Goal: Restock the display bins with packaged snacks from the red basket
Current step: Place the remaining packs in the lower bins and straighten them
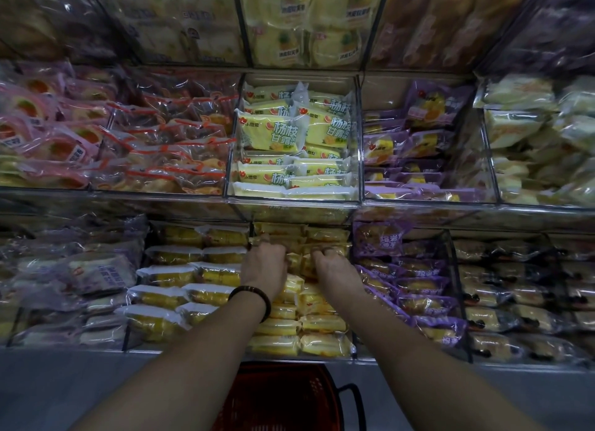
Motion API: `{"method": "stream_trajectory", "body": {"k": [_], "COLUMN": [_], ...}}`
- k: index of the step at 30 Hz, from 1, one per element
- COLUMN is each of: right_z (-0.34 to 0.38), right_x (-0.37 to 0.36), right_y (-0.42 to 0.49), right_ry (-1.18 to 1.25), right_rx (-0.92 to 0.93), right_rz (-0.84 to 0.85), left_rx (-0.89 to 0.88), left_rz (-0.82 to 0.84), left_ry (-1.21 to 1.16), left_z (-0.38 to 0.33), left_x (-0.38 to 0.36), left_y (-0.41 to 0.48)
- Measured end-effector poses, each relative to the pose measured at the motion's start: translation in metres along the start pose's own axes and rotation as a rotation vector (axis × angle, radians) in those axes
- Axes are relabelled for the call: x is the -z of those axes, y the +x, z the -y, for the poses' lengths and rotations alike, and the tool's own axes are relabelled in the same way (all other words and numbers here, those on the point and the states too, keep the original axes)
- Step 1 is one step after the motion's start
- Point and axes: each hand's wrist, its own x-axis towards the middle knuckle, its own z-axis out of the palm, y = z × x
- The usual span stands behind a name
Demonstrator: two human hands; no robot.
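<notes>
yellow snack packs [325, 324] are gripped in the lower bin [289, 357] by the left hand [264, 266] and right hand [335, 269], seemingly to be squared into neat rows.

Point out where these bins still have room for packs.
The purple-pack bin in the middle row is bare at its back left, beside the green-yellow packs. The lower yellow bin, where the left hand and right hand reach in, is packed; the pink packs far left are heaped.
</notes>
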Motion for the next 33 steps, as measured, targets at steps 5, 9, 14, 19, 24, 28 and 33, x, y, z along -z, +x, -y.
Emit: {"method": "stream_trajectory", "body": {"k": [5, 9, 14, 19, 24, 28, 33], "right_z": [-0.014, -0.031, -0.038, -0.028, -0.019, -0.017, -0.004], "right_x": [0.009, 0.02, 0.011, -0.007, -0.013, -0.006, 0.01], "right_y": [0.0, -0.016, -0.04, -0.06, -0.06, -0.058, -0.051], "right_ry": [0.121, 0.147, 0.059, -0.083, -0.089, -0.139, -0.185], "right_rx": [-0.03, 0.076, 0.273, 0.322, 0.197, 0.126, -0.011], "right_rz": [0.076, -0.098, -0.252, -0.028, -0.061, -0.096, -0.081], "left_rx": [-0.003, -0.079, -0.338, -0.337, -0.203, -0.127, -0.109], "left_rz": [0.046, -0.042, -0.141, 0.01, -0.014, -0.041, -0.156], "left_ry": [-0.192, -0.342, -0.166, -0.035, -0.027, 0.024, 0.085], "left_z": [0.008, 0.023, 0.042, 0.04, 0.029, 0.025, 0.025], "left_x": [0.001, 0.002, 0.0, -0.009, -0.009, -0.006, -0.008], "left_y": [0.003, -0.009, -0.034, -0.048, -0.053, -0.053, -0.051]}}
